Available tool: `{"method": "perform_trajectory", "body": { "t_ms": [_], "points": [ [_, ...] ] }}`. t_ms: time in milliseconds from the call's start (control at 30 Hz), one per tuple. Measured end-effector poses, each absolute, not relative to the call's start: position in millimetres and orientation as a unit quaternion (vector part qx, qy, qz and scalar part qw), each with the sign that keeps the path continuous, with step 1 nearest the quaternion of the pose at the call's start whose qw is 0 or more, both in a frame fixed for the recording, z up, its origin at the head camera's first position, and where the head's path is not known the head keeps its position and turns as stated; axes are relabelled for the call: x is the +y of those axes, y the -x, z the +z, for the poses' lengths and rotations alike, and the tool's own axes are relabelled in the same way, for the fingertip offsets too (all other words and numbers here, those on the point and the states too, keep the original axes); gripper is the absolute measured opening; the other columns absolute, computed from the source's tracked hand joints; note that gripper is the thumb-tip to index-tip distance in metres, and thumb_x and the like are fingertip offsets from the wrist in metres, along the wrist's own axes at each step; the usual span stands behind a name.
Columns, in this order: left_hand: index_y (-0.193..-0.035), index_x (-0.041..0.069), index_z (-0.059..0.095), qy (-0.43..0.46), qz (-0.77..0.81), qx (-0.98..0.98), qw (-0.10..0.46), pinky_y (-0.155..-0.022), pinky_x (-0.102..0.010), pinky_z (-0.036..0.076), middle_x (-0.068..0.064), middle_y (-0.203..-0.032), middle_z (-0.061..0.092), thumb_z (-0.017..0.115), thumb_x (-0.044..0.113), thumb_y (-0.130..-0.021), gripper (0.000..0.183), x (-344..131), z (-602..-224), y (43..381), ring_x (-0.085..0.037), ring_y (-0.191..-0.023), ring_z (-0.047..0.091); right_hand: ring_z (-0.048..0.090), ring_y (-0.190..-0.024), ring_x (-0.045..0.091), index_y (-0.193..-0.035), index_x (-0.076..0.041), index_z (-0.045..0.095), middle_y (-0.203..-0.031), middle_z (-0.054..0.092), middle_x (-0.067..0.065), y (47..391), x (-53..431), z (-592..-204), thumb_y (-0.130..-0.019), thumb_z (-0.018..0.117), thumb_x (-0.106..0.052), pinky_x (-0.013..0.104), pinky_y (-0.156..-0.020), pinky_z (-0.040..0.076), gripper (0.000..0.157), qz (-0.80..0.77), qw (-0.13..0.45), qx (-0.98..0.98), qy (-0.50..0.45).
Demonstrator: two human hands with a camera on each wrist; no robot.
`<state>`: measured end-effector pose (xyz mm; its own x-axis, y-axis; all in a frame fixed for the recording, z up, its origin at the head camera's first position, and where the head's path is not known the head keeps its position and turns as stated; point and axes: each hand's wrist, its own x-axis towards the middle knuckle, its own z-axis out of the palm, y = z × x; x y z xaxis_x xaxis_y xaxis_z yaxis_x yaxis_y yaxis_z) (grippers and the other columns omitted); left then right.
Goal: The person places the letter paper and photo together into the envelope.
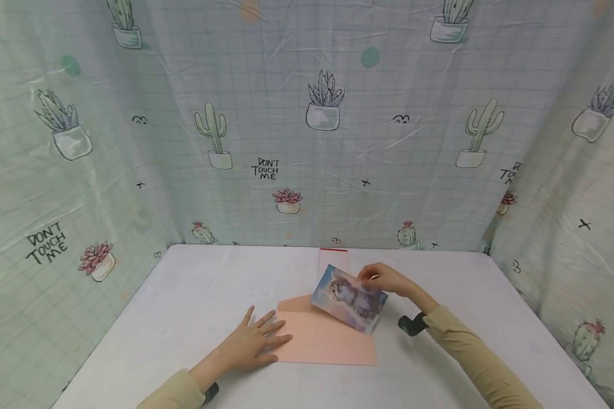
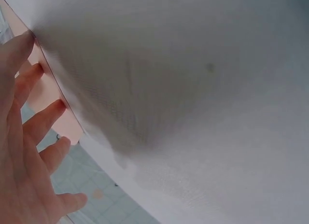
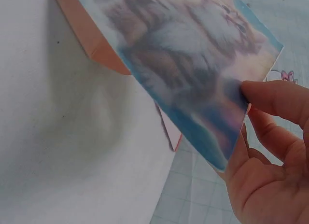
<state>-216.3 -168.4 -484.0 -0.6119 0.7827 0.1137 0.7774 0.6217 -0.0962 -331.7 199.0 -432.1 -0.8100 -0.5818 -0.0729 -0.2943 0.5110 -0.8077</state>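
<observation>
A picture card of a fluffy kitten (image 1: 351, 301) is pinched at its upper right edge by my right hand (image 1: 386, 279). In the right wrist view the thumb lies on the front of the card (image 3: 188, 64) and the other fingers are behind it. The card is tilted and overlaps a peach envelope (image 1: 322, 343) on the table. Spread and nearly straight, the fingers of my left hand (image 1: 251, 343) rest at the envelope's left edge. The left wrist view shows those fingertips along the rim of the envelope (image 2: 50, 96).
Behind the card, a pale pink strip with a red end (image 1: 334, 257) lies near the far edge of the white table (image 1: 225, 284). Patterned curtains with cactus drawings (image 1: 286, 113) surround the back and sides. Dark wrist devices (image 1: 411, 324) sit at both wrists.
</observation>
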Motion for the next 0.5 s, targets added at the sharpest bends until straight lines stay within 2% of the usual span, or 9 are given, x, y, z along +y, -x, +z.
{"method": "perform_trajectory", "body": {
  "t_ms": [200,500],
  "points": [
    [-0.13,0.029,0.047,0.431,0.017,-0.899,0.072,-0.092,-0.069,0.025,-0.005,-0.136,0.046,0.049,0.045,-0.087,0.046,-169.8,-481.4,216.1,-0.034,-0.128,0.036,0.05,-0.076,0.015,-0.097,-0.003,0.057,-0.092,0.058,0.014,333.8,196.6,-435.4,-0.09,0.05,-0.012,0.027,-0.059,0.042,0.013,-0.391,0.131,0.871,0.266],
    [-0.129,0.028,0.047,0.437,0.014,-0.896,0.08,-0.092,-0.068,0.025,-0.005,-0.135,0.047,0.05,0.044,-0.086,0.046,-169.8,-485.6,216.3,-0.034,-0.127,0.038,0.055,-0.068,0.013,-0.1,-0.005,0.054,-0.084,0.062,0.015,335.4,199.3,-437.2,-0.089,0.049,-0.006,0.022,-0.054,0.04,0.012,-0.325,0.046,0.894,0.304]
  ]
}}
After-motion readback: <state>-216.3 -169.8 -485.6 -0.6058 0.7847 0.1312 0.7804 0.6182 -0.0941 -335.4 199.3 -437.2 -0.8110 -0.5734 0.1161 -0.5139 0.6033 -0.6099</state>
